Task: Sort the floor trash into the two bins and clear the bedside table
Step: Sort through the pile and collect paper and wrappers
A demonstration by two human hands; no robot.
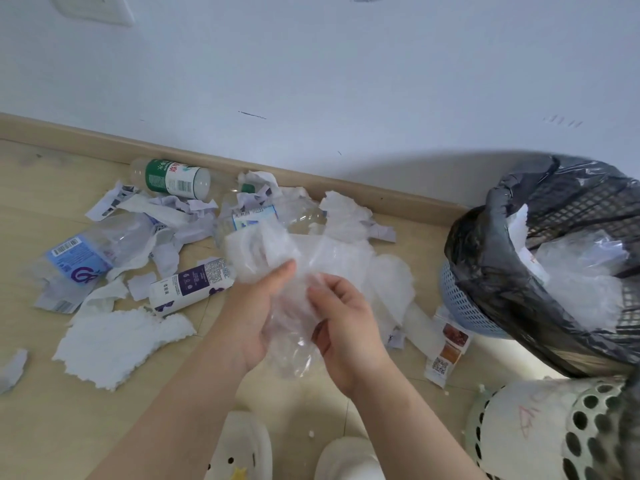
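Both hands are up over the floor [52,427] with one piece of trash between them: a wad of clear crumpled plastic [263,251]. The left hand [258,317] has its fingers curled round the wad from the left, thumb pointing up along it. The right hand [348,327] pinches in from the right, fingers bent onto the film. It's a tight hold on both sides. The wad's long axis runs from the person's end, low between the wrists, up and away toward the wall, leaning a little left. Its far end fans out wide above the left thumb. I can't tell whether it is a bag or a crushed bottle.

Under it, litter spreads along the floor's far edge by the baseboard [398,199]. A green-label bottle [169,178] lies on its side just beside that edge, its length running along it. A squashed blue-label bottle [79,258] is at the left. A small white-and-purple bottle [190,289] lies flat near the left hand, with one end at lower left and the other at upper right. A big torn white tissue [121,344] sits nearer the person, with paper scraps all around.

At the right stands a blue mesh bin [464,306] with a black liner [498,265], white paper and clear film inside. A printed strip [446,348] lies at its foot. A pale green perforated bin [540,431] is at the near right corner. White slippers [242,445] are at the bottom edge.
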